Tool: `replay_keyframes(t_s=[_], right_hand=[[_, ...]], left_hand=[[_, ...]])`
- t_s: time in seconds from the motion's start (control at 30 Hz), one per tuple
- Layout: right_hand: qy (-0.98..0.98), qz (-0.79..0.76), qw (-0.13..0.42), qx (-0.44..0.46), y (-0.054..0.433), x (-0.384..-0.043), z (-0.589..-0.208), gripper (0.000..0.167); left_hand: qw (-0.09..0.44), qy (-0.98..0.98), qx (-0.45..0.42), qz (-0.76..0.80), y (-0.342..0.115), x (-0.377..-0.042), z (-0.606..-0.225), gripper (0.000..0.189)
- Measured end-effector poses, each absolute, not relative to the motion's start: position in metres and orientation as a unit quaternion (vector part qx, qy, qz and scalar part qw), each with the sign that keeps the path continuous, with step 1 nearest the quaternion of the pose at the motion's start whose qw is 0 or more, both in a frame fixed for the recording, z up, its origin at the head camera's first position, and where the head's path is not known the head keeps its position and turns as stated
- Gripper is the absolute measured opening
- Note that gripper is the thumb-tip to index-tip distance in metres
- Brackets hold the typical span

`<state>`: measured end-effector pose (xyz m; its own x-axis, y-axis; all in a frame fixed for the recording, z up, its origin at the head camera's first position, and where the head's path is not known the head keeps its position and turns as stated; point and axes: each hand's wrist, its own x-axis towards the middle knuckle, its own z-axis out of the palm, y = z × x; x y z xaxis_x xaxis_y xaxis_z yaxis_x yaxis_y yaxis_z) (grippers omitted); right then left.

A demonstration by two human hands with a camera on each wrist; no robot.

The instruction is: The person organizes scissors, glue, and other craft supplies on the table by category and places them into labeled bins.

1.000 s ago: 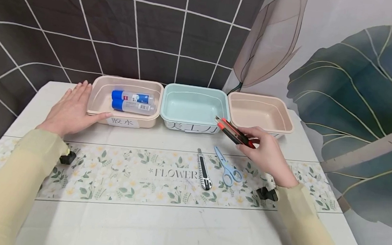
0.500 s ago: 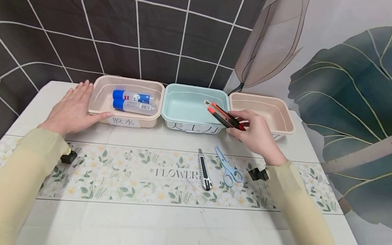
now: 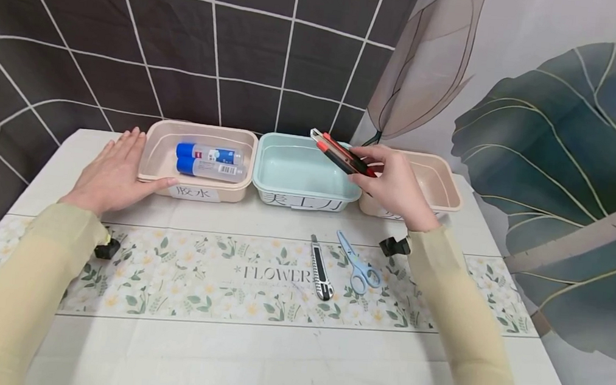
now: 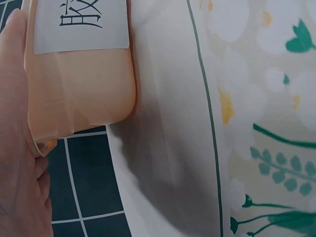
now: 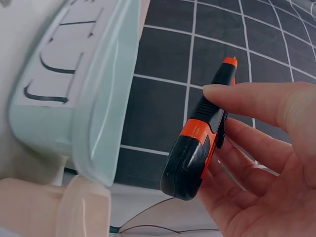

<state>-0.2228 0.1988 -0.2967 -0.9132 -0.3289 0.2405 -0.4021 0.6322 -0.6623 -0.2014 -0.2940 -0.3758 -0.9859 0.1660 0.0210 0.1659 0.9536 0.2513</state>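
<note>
A red and black utility knife [image 3: 341,152] is pinched between the thumb and fingers of my right hand [image 3: 391,178]. It hangs over the right part of the blue bin [image 3: 270,186]; the right wrist view also shows the knife [image 5: 192,143] above the bin's rim. My left hand [image 3: 109,172] rests against the left end of the left pink bin [image 3: 150,169], fingers straight and thumb along its front. Two blue-capped glue bottles [image 3: 211,169] lie inside that bin. In the left wrist view, part of the hand [image 4: 19,148] touches the bin's edge.
A grey and black utility knife [image 3: 321,270] and light blue scissors [image 3: 357,263] lie on the floral strip in front of the bins. Another pink bin [image 3: 440,186] stands at the right, partly behind my right hand. A dark tiled backdrop [image 3: 190,35] rises behind the table.
My right hand has carried the red and black utility knife up and leftward, from in front of the right bins to above the blue bin. The left hand has stayed in place.
</note>
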Motion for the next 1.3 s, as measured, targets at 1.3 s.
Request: replay_keyframes(t_s=[1.3], right_hand=[[-0.923, 0.321, -0.070, 0.201, 0.142, -0.289, -0.324, 0.045]], left_hand=[[0.000, 0.988, 0.084, 0.126, -0.292, -0.199, -0.375, 0.115]])
